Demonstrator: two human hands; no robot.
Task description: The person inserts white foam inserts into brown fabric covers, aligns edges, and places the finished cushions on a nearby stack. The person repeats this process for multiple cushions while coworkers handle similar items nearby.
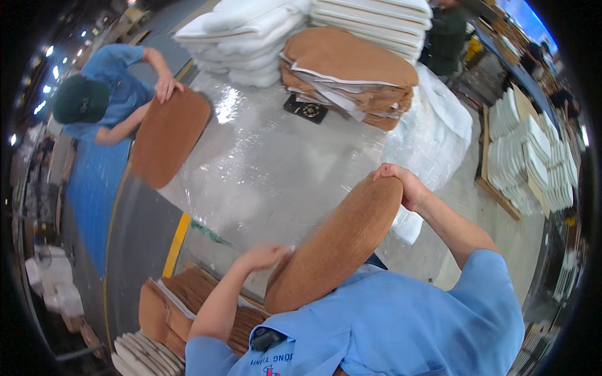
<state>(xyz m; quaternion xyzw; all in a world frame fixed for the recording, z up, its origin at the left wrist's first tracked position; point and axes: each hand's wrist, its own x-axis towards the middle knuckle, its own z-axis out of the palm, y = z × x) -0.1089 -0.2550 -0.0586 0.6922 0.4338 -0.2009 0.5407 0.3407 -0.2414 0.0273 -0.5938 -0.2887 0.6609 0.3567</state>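
A brown fabric-covered cushion (pixel 342 241) is tilted up against my front, over the near edge of the plastic-covered table (pixel 269 163). My right hand (pixel 398 182) is closed over its upper right end, fingers curled around the rim. At the cushion's left edge is my left hand (pixel 266 255), slightly blurred, its fingers bent and pinched at the cover's edge. Across the table at the left, a co-worker in a blue shirt and dark cap (pixel 94 100) holds another brown cushion (pixel 172 138) up on its edge with both hands.
Folded brown covers (pixel 351 59) are piled at the table's far side, by a small black object (pixel 305 109). White foam pads (pixel 244 37) stand stacked behind. More brown covers (pixel 169 307) lie low at my left. White pads on a pallet (pixel 520 150) stand to the right.
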